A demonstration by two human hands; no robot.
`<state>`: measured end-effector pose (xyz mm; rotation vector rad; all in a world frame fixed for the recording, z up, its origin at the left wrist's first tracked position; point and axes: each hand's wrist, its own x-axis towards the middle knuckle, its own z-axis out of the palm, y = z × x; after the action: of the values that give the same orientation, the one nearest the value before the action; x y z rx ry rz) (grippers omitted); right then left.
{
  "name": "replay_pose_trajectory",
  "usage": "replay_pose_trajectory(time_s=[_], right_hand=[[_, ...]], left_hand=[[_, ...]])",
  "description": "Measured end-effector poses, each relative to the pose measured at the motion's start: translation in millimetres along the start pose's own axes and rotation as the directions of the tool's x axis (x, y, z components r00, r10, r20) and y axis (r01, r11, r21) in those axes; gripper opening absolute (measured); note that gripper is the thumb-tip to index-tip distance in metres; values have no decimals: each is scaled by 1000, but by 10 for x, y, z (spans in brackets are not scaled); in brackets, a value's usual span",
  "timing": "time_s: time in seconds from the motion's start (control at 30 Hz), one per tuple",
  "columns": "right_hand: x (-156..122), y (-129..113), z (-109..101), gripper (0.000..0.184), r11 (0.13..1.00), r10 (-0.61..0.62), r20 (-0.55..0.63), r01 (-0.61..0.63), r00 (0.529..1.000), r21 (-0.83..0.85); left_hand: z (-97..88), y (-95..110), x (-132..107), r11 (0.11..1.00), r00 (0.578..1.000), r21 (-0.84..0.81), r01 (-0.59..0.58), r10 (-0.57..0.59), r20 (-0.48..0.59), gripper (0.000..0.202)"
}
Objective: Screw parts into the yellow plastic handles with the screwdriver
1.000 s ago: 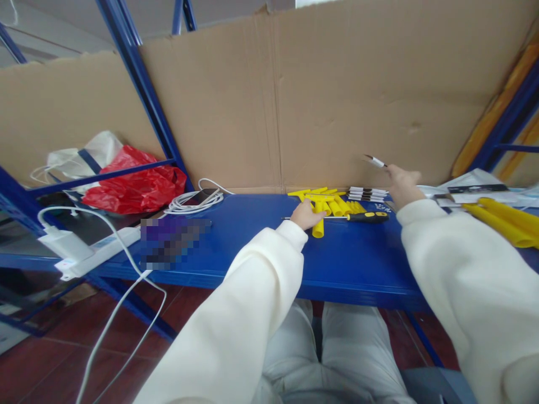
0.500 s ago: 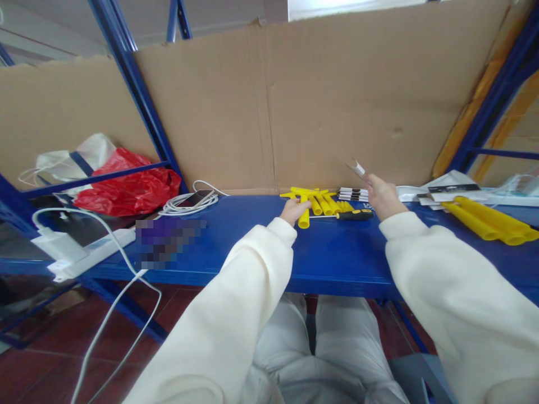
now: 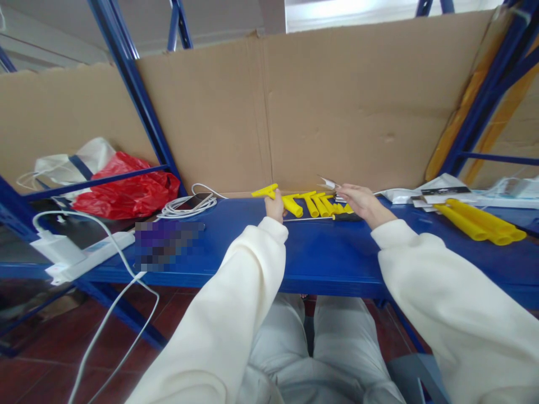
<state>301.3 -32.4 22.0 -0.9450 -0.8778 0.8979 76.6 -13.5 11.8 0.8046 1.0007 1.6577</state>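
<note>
My left hand (image 3: 275, 205) is closed around a yellow T-shaped plastic piece (image 3: 279, 197) and holds it just above the blue shelf (image 3: 328, 252). My right hand (image 3: 357, 201) pinches a small white and black strip (image 3: 328, 182), its tip pointing left toward the yellow piece. Between the two hands lie several more yellow pieces (image 3: 322, 203) in a row. A screwdriver (image 3: 320, 217) with a black and yellow handle lies on the shelf just in front of them, partly under my right wrist.
Yellow tubes (image 3: 484, 223) and white packets (image 3: 438, 191) lie at the right. A coiled white cable with a phone (image 3: 189, 203), a red bag (image 3: 126, 188) and a white power strip (image 3: 80, 252) sit at the left. A cardboard sheet (image 3: 337, 106) closes the back.
My left hand lifted one yellow piece out of the row and turned it up. My right hand came down and left with the strip, closer to the left hand.
</note>
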Motion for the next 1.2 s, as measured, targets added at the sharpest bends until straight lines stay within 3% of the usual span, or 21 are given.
replay_pose_trajectory(time_s=[0.23, 0.4, 0.53, 0.8, 0.97, 1.2], right_hand=[[-207, 41, 87, 52, 995, 47, 265, -22, 963, -96], [-204, 80, 83, 50, 988, 72, 296, -28, 952, -151], [-186, 117, 65, 52, 986, 58, 319, -5, 946, -167], [-223, 163, 105, 51, 990, 28, 377, 28, 926, -141], [-275, 123, 127, 49, 996, 8, 414, 30, 910, -86], [-340, 54, 127, 45, 997, 31, 469, 6, 883, -77]], left_hand=[[-8, 92, -1, 999, 980, -27, 37, -42, -194, 10], [-21, 167, -38, 998, 971, 6, 63, -60, -229, 13], [-16, 153, -78, 997, 981, 2, 71, -69, -180, 12], [36, 56, -131, 977, 974, -4, 211, -210, 80, 15], [32, 68, -135, 972, 964, -21, 236, -231, 135, 16], [30, 79, -137, 967, 961, -46, 251, -243, 132, 13]])
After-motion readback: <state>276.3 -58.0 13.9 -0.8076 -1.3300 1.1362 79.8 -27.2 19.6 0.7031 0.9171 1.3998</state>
